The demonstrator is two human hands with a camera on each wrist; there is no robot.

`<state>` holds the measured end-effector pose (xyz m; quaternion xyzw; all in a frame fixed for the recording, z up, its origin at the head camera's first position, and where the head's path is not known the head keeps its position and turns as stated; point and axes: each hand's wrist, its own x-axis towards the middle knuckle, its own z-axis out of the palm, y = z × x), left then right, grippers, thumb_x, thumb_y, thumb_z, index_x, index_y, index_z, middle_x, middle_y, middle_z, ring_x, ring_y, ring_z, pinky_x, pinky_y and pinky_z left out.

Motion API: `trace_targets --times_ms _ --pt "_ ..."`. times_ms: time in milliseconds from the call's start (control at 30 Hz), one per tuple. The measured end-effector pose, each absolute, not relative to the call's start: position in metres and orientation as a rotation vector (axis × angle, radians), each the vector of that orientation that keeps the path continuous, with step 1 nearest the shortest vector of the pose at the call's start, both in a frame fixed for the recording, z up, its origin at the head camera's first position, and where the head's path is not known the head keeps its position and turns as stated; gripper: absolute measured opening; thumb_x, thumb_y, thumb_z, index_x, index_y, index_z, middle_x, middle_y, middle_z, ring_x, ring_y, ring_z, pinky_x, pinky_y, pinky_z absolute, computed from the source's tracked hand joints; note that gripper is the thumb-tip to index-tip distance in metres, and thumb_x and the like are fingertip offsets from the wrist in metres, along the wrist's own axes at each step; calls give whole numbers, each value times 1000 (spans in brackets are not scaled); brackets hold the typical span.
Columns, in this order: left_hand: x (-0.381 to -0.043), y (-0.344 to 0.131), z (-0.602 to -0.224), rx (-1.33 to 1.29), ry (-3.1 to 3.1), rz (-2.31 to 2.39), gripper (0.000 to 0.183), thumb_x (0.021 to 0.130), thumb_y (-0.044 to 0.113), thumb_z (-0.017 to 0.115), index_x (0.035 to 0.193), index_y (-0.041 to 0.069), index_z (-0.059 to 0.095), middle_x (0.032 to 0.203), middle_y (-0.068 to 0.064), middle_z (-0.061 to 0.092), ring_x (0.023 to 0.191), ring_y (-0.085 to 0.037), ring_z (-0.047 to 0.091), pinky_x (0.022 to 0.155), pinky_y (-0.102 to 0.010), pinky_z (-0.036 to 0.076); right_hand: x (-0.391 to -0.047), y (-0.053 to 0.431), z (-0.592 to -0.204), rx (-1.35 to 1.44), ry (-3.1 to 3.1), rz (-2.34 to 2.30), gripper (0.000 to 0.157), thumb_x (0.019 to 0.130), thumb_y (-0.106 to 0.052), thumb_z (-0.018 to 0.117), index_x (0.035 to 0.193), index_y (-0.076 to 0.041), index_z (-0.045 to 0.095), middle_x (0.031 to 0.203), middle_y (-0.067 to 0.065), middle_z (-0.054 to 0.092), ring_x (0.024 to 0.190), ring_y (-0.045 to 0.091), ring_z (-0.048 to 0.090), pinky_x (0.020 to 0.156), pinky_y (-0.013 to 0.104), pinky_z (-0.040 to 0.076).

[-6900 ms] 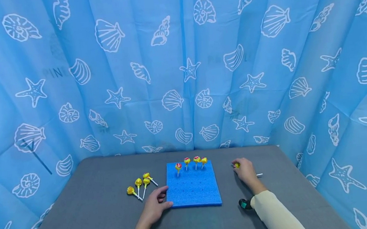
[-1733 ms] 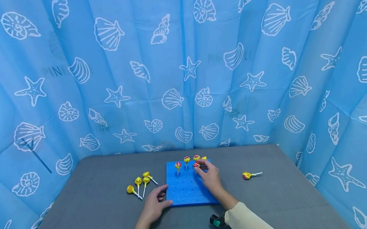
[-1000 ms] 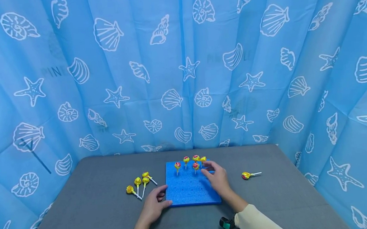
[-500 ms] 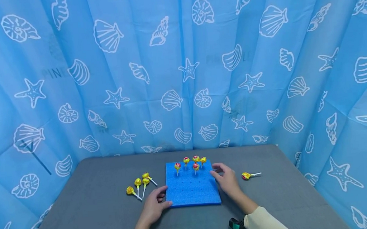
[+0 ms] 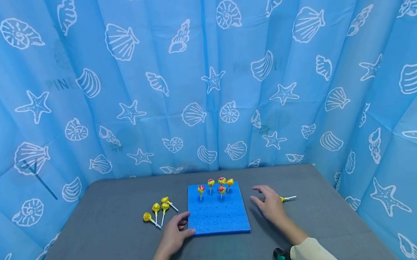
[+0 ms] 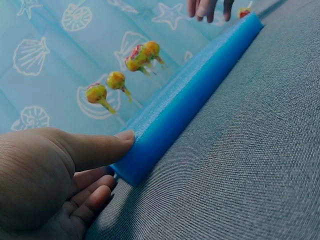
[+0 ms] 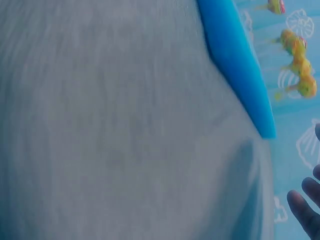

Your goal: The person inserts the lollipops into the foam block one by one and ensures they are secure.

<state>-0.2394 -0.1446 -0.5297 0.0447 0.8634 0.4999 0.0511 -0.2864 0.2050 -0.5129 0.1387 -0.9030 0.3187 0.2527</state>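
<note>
Several yellow-and-red lollipops (image 5: 222, 190) stand on their sticks in the far part of a blue foam board (image 5: 219, 221) with small holes. My left hand (image 5: 174, 233) holds the board's left edge; in the left wrist view its thumb (image 6: 107, 149) lies on the near corner, the other fingers curled beside it. My right hand (image 5: 269, 204) hovers to the right of the board, thumb and fingers apart with nothing between them. Just beyond it a single lollipop (image 5: 289, 198) lies on the table, its head partly hidden by the hand.
Left of the board, several yellow lollipops (image 5: 156, 208) lie grouped on the grey cloth-covered table (image 5: 114, 235), sticks pointing toward the near right. A blue curtain (image 5: 205, 85) with white shell prints hangs behind and at both sides.
Earlier my right hand brought a lollipop from the right to the board, where it now stands upright. The hand has let go and moved right, toward the lying lollipop. My left hand stays put.
</note>
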Motion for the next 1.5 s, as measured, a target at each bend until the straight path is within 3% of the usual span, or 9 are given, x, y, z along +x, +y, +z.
trace_targets --times_ms 233,1033,1500 --pt "-239 -144 -529 132 2622 1526 60 83 23 78 136 8 55 123 -11 57 109 -28 56 92 -49 47 -291 225 -512 421 -2465 694 32 83 -10 78 112 -2 67 113 14 65 108 34 58 90 53 46" --pt "-239 -145 -530 140 2616 1538 60 83 22 78 136 8 54 124 -11 56 109 -28 56 92 -49 47 -295 259 -515 258 -2751 483 31 82 -18 79 110 -7 69 112 14 62 99 32 55 78 52 49" --pt "-239 -144 -530 119 2618 1530 59 83 23 78 136 9 55 123 -10 57 109 -27 56 92 -49 47 -304 273 -512 248 -2890 596 27 84 -11 76 108 -4 68 109 15 63 101 34 55 83 53 46"
